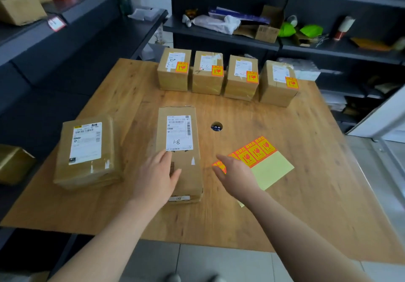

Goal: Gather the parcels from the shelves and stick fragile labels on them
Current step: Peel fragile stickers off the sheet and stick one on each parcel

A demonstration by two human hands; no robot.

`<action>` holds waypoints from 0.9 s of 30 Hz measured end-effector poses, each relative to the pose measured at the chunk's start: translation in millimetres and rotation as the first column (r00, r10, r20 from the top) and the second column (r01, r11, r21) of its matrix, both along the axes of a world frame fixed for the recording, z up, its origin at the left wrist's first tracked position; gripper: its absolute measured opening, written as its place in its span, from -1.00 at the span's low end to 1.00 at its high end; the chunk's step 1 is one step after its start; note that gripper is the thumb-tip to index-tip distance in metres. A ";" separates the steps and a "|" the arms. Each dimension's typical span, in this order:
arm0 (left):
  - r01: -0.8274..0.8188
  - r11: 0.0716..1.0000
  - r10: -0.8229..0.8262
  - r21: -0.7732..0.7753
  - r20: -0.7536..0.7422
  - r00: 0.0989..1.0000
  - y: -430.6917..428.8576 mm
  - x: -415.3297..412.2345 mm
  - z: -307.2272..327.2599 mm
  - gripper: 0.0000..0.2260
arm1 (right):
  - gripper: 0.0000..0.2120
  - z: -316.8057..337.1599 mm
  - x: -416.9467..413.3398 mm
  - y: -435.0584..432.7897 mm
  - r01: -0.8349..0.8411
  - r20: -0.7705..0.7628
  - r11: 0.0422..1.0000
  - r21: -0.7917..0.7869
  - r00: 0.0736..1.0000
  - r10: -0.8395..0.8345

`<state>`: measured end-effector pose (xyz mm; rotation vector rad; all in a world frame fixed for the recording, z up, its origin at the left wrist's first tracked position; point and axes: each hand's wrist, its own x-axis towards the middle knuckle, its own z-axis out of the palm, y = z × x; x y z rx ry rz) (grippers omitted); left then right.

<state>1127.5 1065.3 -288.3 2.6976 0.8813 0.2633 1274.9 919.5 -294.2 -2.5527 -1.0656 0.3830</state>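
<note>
My left hand (156,176) lies flat, fingers loosely spread, on the near end of the middle parcel (178,132). My right hand (235,172) hovers straight-fingered over the label sheet (269,167), can't tell if it's touching. From that parcel, there's another unlabelled parcel (86,150) at 9 o'clock, the sheet at 3, and four labelled parcels (208,80) at 12.

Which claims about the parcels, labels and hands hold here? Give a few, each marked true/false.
1. All four back-row boxes carry a fragile label. True.
2. The left hand lies flat on the middle parcel. True.
3. The middle parcel has a fragile label. False: only a white shipping label shows.
4. The right hand holds a box. False: it reaches over the label sheet with its fingers open.
</note>
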 end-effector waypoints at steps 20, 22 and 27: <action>0.187 0.974 -0.220 -0.123 -0.354 0.909 -138.4 177.3 -77.1 -0.41 | -0.60 -60.3 186.9 -119.1 -0.086 -0.001 0.955 -0.283 0.996 0.090; 0.153 0.979 -0.194 -0.135 -0.378 0.905 -138.8 192.6 -86.4 -0.39 | -0.59 -69.8 201.6 -118.1 -0.067 -0.026 0.963 -0.262 0.998 0.062; 0.128 0.978 -0.190 -0.163 -0.461 0.867 -133.6 212.9 -107.1 -0.39 | -0.49 -88.3 219.3 -111.6 -0.121 -0.103 0.951 -0.284 0.990 0.095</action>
